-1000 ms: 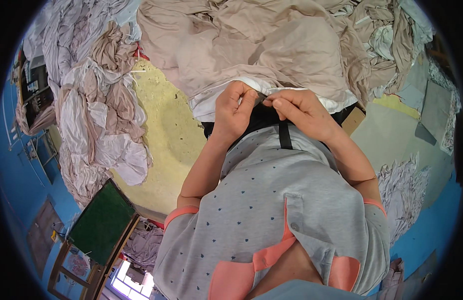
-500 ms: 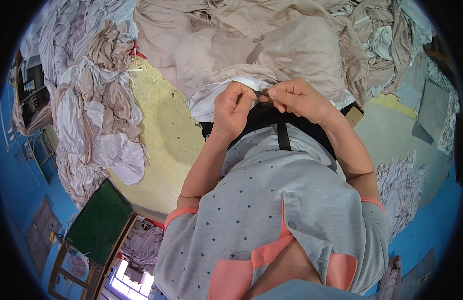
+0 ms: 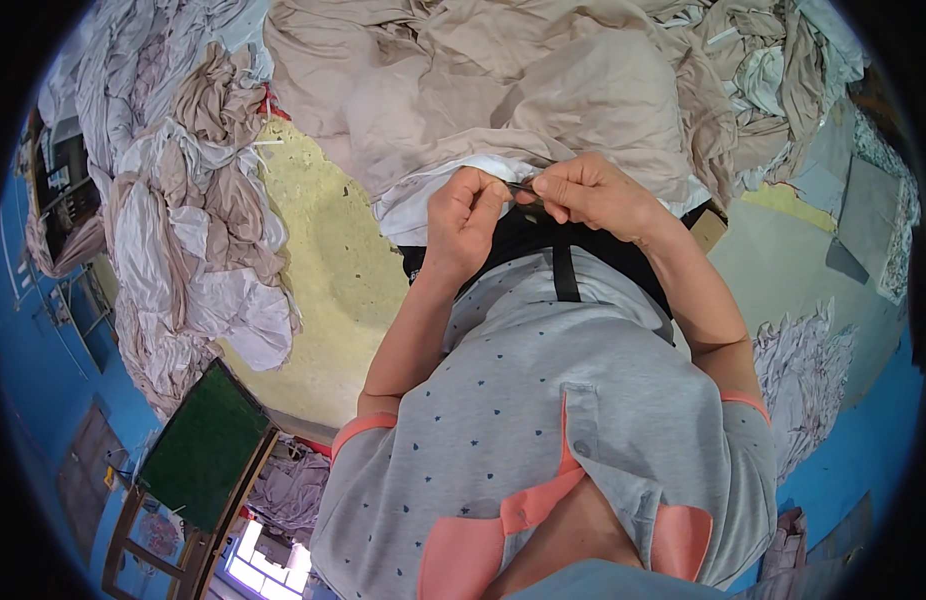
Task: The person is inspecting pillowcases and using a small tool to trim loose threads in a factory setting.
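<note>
Close together at my waist, my left hand (image 3: 465, 222) and my right hand (image 3: 595, 195) are both closed in a pinch. Between their fingertips is a small, thin dark thing (image 3: 521, 187), too small and too covered by fingers to name. A white cloth edge (image 3: 403, 208) lies under and beside my left hand. Just beyond both hands spreads a large crumpled beige cloth (image 3: 493, 85). Below them, black fabric (image 3: 513, 235) covers my lap, and a black strap (image 3: 565, 272) runs down the front of my grey shirt.
Heaped beige and white cloth (image 3: 198, 240) hangs at the left, beside a worn yellow surface (image 3: 328, 270). More piled fabric (image 3: 758, 90) lies at the far right. A green board (image 3: 205, 445) stands at lower left, and a pale crumpled cloth pile (image 3: 805, 375) at right.
My right hand has shifted very slightly up and to the left. My left hand stays in place, and both remain pinched at the small dark thing.
</note>
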`<state>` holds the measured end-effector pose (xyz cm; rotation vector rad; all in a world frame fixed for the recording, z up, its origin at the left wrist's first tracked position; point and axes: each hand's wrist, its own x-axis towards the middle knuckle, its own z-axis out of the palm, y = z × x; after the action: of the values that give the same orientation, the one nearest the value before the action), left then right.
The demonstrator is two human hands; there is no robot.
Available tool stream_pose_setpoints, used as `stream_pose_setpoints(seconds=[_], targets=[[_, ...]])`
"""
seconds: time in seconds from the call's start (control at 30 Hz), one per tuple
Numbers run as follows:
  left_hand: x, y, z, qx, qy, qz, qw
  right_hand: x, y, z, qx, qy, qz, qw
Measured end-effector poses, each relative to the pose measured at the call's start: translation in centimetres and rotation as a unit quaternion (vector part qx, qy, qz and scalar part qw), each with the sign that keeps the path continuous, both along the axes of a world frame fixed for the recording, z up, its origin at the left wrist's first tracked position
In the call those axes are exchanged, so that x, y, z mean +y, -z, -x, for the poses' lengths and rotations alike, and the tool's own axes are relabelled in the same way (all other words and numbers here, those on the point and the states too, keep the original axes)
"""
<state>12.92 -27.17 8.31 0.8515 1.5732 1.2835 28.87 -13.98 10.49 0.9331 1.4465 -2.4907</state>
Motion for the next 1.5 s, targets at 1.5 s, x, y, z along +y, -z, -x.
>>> stream_pose_setpoints(seconds=[1.5], targets=[[3.7, 0.2, 0.8, -0.092, 0.004, 0.015, 0.996, -0.8, 0.3, -3.0, 0.042, 0.058, -0.352, 0.933]])
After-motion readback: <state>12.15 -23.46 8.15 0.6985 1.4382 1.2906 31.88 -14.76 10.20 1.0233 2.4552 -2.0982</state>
